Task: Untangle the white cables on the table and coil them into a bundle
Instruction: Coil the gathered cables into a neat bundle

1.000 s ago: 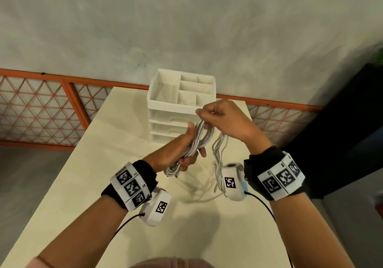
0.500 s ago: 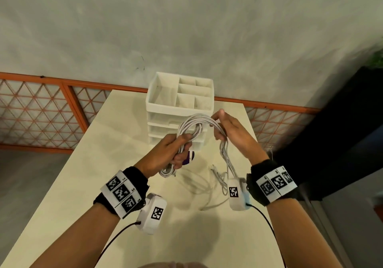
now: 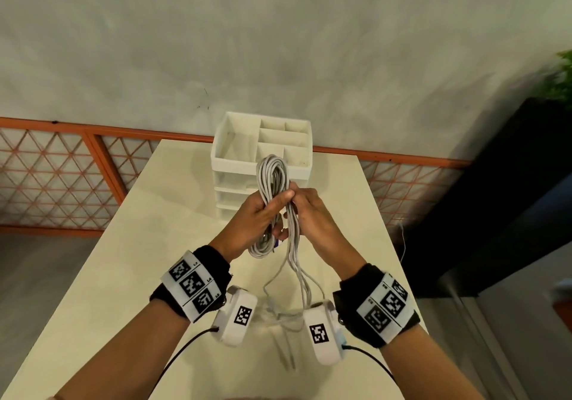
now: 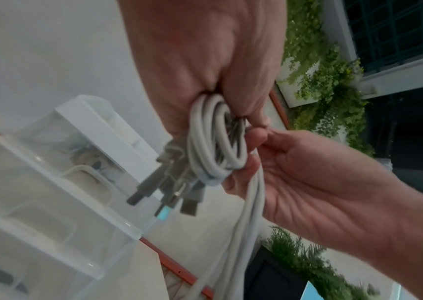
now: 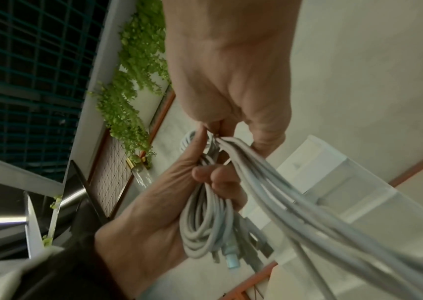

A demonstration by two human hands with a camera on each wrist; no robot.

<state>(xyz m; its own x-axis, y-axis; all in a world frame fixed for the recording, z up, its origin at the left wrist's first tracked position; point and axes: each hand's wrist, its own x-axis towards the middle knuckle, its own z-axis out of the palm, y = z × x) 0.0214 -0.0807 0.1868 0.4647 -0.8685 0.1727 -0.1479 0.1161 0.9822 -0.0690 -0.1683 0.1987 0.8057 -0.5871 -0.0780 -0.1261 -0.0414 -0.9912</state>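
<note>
The left hand (image 3: 258, 214) is wrapped around the middle of the coil of white cables (image 3: 272, 183), thumb laid across the front of the strands and fingers curled behind them, so the grip is tight and full of cable. Above that fist the loops stand up in a narrow oval; below it the loops' lower ends hang out near the wrist. From the left wrist camera, several plugs (image 4: 177, 190) stick out beside the coil (image 4: 215, 138) just past the curled fingers, one of them with a pale blue tip. Immediately right of this grip, touching it, the right hand (image 3: 312, 214) pinches the loose strands (image 3: 297, 263) that leave the coil; its fingers are closed on them where they meet the bundle. In the right wrist view these strands (image 5: 282, 192) run out from that pinch toward the camera, while the coil (image 5: 205, 223) sits in the left palm (image 5: 153, 203) below. From the right hand's pinch the free lengths drop between the two wrists onto the cream table (image 3: 123, 276), where their ends lie blurred. Beyond both hands, a white drawer organizer (image 3: 241, 149) stands on the table, behind the top of the coil.
</note>
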